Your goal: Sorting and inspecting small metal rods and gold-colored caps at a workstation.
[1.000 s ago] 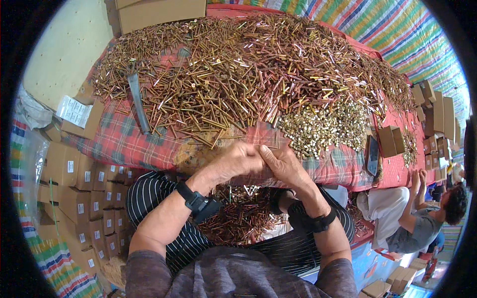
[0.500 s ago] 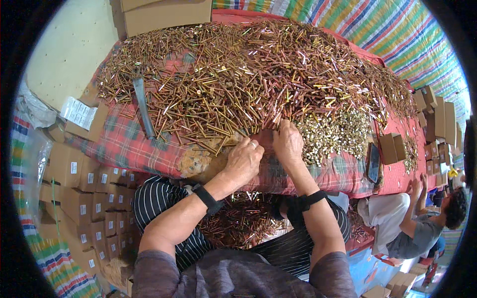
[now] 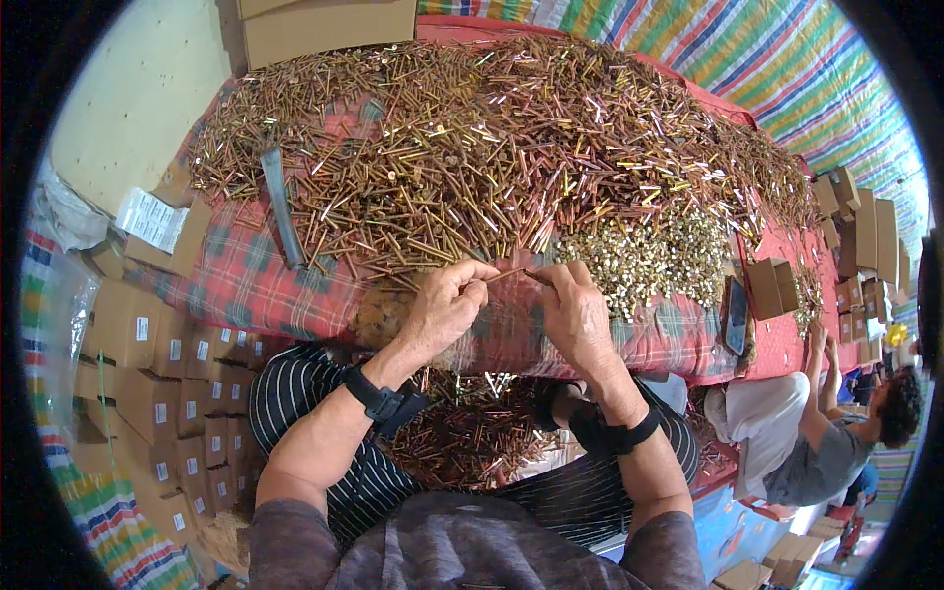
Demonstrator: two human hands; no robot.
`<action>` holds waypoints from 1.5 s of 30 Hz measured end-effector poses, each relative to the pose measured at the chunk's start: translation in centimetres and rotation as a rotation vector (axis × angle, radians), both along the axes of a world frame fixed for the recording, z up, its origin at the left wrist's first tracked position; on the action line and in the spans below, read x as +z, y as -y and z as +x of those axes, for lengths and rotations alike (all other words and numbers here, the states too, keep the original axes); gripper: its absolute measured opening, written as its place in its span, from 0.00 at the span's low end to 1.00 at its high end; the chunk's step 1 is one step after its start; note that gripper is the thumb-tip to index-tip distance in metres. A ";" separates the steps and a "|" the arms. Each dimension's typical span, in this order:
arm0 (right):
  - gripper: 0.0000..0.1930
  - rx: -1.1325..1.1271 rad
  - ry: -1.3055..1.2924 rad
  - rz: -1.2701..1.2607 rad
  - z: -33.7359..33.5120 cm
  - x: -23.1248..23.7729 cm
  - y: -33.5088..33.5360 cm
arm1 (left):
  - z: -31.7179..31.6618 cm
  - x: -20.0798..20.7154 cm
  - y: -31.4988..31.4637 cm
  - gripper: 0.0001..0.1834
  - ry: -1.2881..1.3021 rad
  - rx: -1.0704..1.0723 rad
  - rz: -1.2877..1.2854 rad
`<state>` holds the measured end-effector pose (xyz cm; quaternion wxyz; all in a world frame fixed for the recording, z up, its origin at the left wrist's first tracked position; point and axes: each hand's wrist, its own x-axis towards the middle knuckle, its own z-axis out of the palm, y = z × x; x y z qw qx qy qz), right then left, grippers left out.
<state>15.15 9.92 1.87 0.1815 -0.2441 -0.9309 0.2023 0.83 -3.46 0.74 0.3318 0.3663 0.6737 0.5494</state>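
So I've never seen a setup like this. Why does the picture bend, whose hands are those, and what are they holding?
There's no robot here: these are a person's own bare hands. A wide fisheye camera worn on the head looks down at them, so straight edges curve near the rim.

The left hand pinches a thin coppery rod. The right hand pinches a small dark piece, too small to make out.

On the plaid cloth lie a wide heap of metal rods and a pile of small shiny pieces. Cardboard boxes are stacked at the left.
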 end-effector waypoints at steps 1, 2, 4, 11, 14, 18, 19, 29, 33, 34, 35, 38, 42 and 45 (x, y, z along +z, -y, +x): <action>0.11 0.000 -0.001 0.001 -0.1 0.3 0.2 | 0.0 0.2 0.1 0.12 -0.060 0.004 -0.009; 0.09 -0.007 -0.018 0.018 -0.1 0.5 0.5 | 0.0 0.3 0.1 0.12 -0.059 0.003 -0.009; 0.07 -0.016 -0.034 0.034 -0.1 0.5 0.7 | 0.0 0.4 0.3 0.11 -0.164 0.014 0.006; 0.10 0.018 -0.029 0.056 -0.1 1.0 0.9 | 0.1 0.0 0.2 0.10 -0.521 0.078 0.215; 0.11 -0.017 -0.014 0.063 -0.1 0.4 0.6 | 0.1 0.2 0.2 0.10 -0.705 0.083 0.286; 0.13 -0.047 -0.126 -0.029 0.0 0.1 0.3 | -0.1 0.1 0.6 0.11 -0.109 -0.013 0.015; 0.13 -0.044 -0.128 -0.030 -0.2 0.2 0.5 | -0.1 -0.2 0.6 0.12 -0.019 -0.038 0.062; 0.20 -0.188 -0.733 -1.184 -1.1 0.1 1.2 | 1.2 0.0 0.1 0.12 0.260 -0.077 0.003; 0.20 -0.218 -0.786 -1.382 -0.9 -0.5 1.2 | 1.2 -0.4 0.1 0.12 0.082 -0.083 0.008; 0.20 -0.231 -0.789 -1.435 -0.8 -0.7 1.3 | 1.2 -0.4 0.1 0.12 0.028 -0.095 0.007; 0.20 -0.231 -0.789 -1.436 -0.9 -0.4 1.6 | 1.2 -0.4 0.1 0.12 0.029 -0.095 0.006; 0.17 -0.265 -0.774 -1.422 -0.9 0.1 2.2 | 1.6 -0.9 0.0 0.12 0.253 -0.040 0.009; 0.08 -0.149 -0.629 -1.261 -0.5 -1.7 2.9 | 2.5 -1.1 -0.8 0.14 0.659 -0.001 0.090; 0.08 -0.139 -0.484 -1.083 -0.7 -2.1 4.3 | 2.7 -1.6 -0.7 0.16 0.631 0.011 0.052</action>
